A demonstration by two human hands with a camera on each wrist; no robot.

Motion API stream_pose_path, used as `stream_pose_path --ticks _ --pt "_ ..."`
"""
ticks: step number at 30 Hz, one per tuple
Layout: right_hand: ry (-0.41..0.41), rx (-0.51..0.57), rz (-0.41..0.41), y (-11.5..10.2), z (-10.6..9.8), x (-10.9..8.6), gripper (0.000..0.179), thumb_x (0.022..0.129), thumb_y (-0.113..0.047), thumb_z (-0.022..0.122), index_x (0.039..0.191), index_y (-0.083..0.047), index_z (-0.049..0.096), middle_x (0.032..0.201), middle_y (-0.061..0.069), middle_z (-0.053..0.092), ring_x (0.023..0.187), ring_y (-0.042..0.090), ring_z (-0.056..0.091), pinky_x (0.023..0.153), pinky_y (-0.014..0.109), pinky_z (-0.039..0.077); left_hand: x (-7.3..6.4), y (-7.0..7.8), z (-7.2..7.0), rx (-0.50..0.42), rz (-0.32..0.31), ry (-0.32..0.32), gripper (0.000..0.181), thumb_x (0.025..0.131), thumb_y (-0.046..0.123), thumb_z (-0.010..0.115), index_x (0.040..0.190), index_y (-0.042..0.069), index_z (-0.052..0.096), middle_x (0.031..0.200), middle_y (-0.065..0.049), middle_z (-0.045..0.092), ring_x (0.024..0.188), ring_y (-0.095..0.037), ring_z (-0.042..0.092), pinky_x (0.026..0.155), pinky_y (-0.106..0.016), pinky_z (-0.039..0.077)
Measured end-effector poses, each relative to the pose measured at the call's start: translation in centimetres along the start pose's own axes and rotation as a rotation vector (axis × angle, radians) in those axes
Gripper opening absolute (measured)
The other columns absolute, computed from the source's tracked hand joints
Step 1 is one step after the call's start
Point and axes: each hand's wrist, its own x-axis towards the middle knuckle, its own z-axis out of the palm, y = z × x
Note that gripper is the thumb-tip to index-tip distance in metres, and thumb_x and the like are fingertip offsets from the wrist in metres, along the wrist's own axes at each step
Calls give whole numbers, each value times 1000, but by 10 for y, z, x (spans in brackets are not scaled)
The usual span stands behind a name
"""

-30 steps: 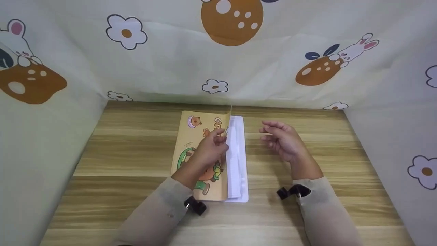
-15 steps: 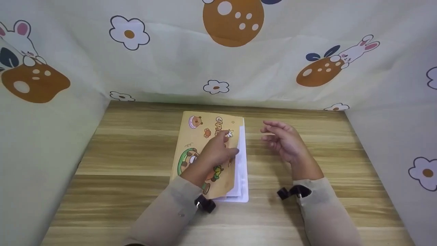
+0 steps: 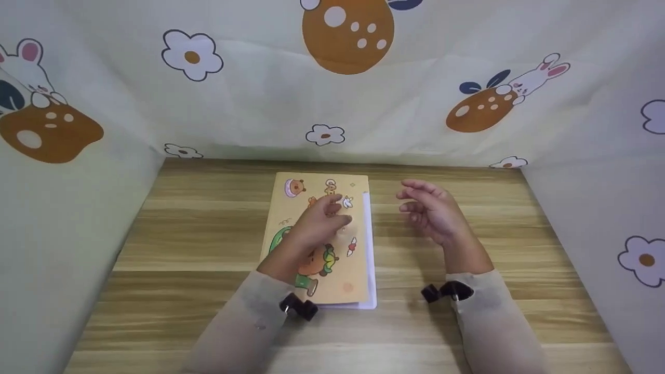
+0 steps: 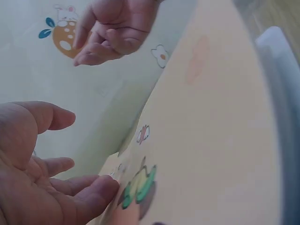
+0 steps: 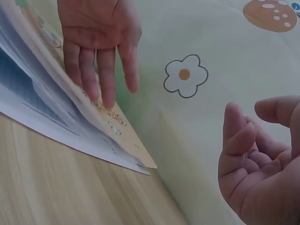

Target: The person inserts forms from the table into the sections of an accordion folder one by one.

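Note:
A notebook (image 3: 332, 280) with a tan cover of cartoon capybaras lies on the table, its front cover down over white pages. The pages and white back cover (image 3: 370, 270) show along the right edge. My left hand (image 3: 319, 221) is over the middle of the cover; in the left wrist view its lower fingers touch the cover (image 4: 220, 140), thumb held away. To the right of the notebook, my right hand (image 3: 428, 213) hovers with loosely bent fingers and holds nothing. The right wrist view shows the notebook's page edges (image 5: 51, 98) slightly fanned beneath the cover.
The wood-grain table (image 3: 192, 234) is bounded at the back and both sides by a pale cloth (image 3: 260, 104) printed with flowers, rabbits and orange fruit. A black wrist mount (image 3: 298, 306) sits on my left sleeve, another mount (image 3: 447, 291) on the right.
The front cover has come down to the right over the pages. My left hand went right with it, then drew back slightly left. The right hand has hardly moved.

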Motion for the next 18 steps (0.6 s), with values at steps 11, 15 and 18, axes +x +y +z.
stream_pose_path --ticks 11,15,18 --pt "144 -547 -182 -14 12 -16 31 106 -26 66 131 -10 71 113 -2 77 95 11 72 72 25 56 -28 35 -42 102 149 200 60 102 43 67 158 31 50 160 7 53 147 -21 53 118 -45 51" --pt "175 -742 -235 -17 18 -24 40 105 -37 67 136 -12 71 128 6 75 113 18 70 87 26 56 -36 42 -60 231 181 286 62 104 47 64 162 34 45 169 2 43 155 -30 46 122 -57 44" --pt "180 -836 -243 -19 20 -29 44 106 -42 64 140 -14 68 139 6 71 127 24 66 101 35 53 -40 44 -72 384 209 366 64 105 50 60 164 31 42 173 -2 38 159 -34 39 125 -63 38"
